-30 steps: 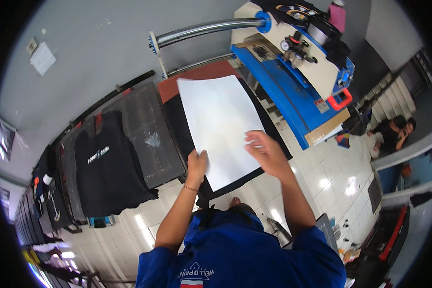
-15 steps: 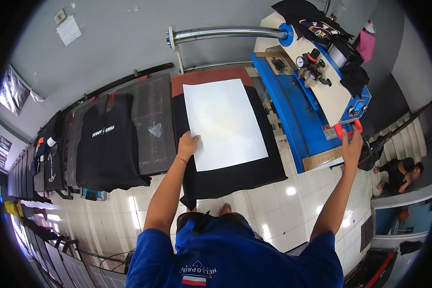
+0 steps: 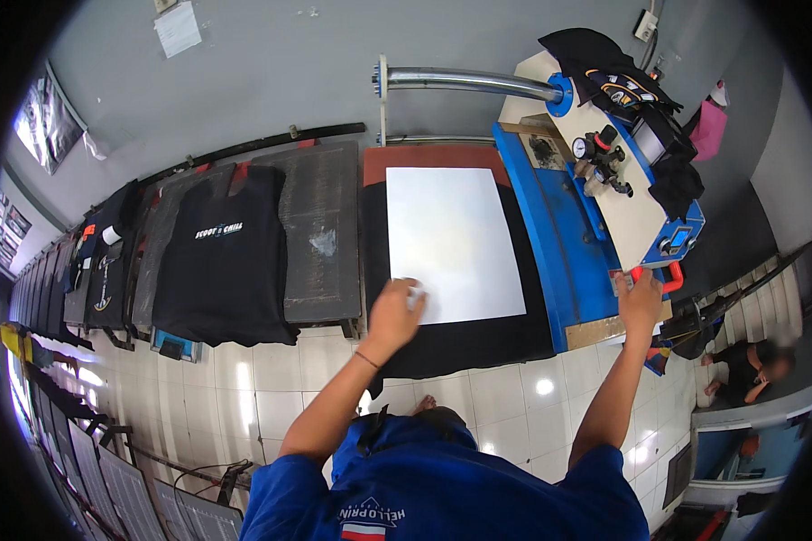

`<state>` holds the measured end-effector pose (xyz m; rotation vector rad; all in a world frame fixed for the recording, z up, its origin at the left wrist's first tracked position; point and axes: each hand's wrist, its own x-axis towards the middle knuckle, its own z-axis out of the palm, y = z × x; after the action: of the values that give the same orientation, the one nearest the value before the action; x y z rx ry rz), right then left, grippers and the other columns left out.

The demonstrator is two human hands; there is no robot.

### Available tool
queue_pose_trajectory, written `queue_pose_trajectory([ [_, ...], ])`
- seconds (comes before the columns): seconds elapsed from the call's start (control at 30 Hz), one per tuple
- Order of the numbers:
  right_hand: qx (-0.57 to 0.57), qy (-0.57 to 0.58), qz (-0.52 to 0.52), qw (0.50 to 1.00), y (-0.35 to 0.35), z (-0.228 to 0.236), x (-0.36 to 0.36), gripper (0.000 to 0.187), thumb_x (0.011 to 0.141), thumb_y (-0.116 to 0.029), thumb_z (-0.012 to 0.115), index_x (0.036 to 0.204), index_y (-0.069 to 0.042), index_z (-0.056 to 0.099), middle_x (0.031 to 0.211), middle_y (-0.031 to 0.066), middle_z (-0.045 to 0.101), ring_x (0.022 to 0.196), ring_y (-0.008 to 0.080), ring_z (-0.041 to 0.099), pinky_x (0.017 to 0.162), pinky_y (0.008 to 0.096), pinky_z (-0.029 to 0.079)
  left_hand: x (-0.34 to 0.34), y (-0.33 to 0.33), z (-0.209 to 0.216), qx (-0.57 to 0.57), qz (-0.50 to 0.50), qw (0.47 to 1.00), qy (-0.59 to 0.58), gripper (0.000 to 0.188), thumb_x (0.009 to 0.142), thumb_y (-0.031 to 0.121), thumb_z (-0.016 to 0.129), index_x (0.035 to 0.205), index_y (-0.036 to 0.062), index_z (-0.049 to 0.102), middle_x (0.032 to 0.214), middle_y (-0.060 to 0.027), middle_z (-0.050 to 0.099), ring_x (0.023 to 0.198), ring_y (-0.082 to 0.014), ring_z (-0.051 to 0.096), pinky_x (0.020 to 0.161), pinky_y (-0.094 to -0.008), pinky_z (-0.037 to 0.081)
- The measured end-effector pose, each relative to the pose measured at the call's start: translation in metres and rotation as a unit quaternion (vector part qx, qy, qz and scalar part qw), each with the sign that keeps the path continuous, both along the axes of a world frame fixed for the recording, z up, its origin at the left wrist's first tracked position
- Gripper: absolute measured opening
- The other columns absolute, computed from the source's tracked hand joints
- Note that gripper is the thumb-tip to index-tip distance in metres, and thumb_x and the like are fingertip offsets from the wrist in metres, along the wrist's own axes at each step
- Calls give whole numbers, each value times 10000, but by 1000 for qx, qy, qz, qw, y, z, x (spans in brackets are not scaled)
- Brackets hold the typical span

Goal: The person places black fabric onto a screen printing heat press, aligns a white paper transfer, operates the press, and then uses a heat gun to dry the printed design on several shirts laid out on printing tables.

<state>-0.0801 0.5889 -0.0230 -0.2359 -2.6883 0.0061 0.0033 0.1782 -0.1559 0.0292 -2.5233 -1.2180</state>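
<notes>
My right hand [image 3: 639, 308] grips the red handle [image 3: 673, 278] at the front of the heat press head [image 3: 573, 239], a blue plate under a cream arm. A large white sheet [image 3: 456, 239] lies flat on a black garment [image 3: 460, 354], spread over a reddish-brown pad [image 3: 429, 155]. Over the sheet's lower left part is my left hand [image 3: 395, 316], fingers curled and thumb drawn in. A small pale patch shows at its fingertips, too unclear to name. The press plate's left edge lies beside the garment's right edge.
Left of the pad stands a dark platen [image 3: 325, 203], then another bearing a black printed garment [image 3: 221, 261]. A steel pipe [image 3: 469, 81] reaches the press from behind. Dark garments [image 3: 604, 72] lie atop the press. Another person [image 3: 753, 371] sits at the far right.
The press head has swung left, closing the gap beside the garment. My left hand has moved from the sheet's left edge onto its lower left. My view has shifted.
</notes>
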Motion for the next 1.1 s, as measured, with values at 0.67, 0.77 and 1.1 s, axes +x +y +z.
queue_pose_trajectory([
  [0.67,-374,244,212,869,92,4,-20,599,867,-76,357,1460,-1,381,683,86,576,489,109,461,512,267,403,-41,276,135,-7,-337,939,68,773,925,292,592,1471,-88,200,1531,-292,216,1438,-386,217,1184,-466,155],
  [0.77,-379,240,204,870,92,3,-17,608,863,-93,359,1462,12,373,577,33,498,480,102,449,515,255,393,-39,272,138,6,-341,938,61,750,915,271,602,1460,-96,239,1517,-302,243,1447,-375,199,1186,-483,136],
  [1.1,-406,198,186,873,93,12,-17,558,913,-67,357,1471,-57,379,752,93,582,500,107,466,511,267,407,-36,275,139,43,-323,943,71,678,920,231,599,1442,-83,303,1524,-274,254,1441,-374,217,1182,-472,169],
])
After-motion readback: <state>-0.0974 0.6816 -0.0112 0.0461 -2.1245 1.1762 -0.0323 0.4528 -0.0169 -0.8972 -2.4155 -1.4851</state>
